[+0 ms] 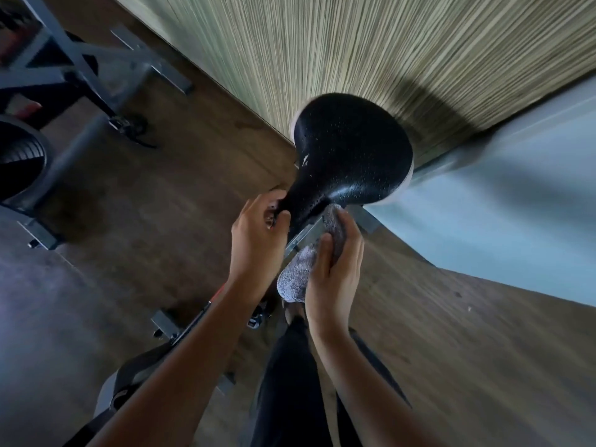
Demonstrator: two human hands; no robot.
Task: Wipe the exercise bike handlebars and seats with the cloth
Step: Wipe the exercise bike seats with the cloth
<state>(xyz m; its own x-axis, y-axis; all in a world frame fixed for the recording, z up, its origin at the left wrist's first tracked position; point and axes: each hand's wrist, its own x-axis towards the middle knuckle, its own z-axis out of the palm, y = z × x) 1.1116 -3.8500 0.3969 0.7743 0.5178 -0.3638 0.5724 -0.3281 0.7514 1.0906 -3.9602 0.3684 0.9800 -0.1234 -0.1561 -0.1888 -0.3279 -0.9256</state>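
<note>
A black bike seat (348, 156), speckled with droplets, stands in the middle of the view with its narrow nose pointing toward me. My left hand (258, 240) grips the nose of the seat from the left. My right hand (335, 272) holds a grey fluffy cloth (300, 275), bunched in the palm, and its upper end presses against the seat's lower right edge. The seat post and frame below are mostly hidden by my hands and arms. No handlebars are in sight.
A second exercise bike (64, 91) with grey frame and dark flywheel stands at the left on the wooden floor (180, 175). A striped wall panel (322, 43) rises behind the seat. A pale blue surface (500, 204) lies at the right.
</note>
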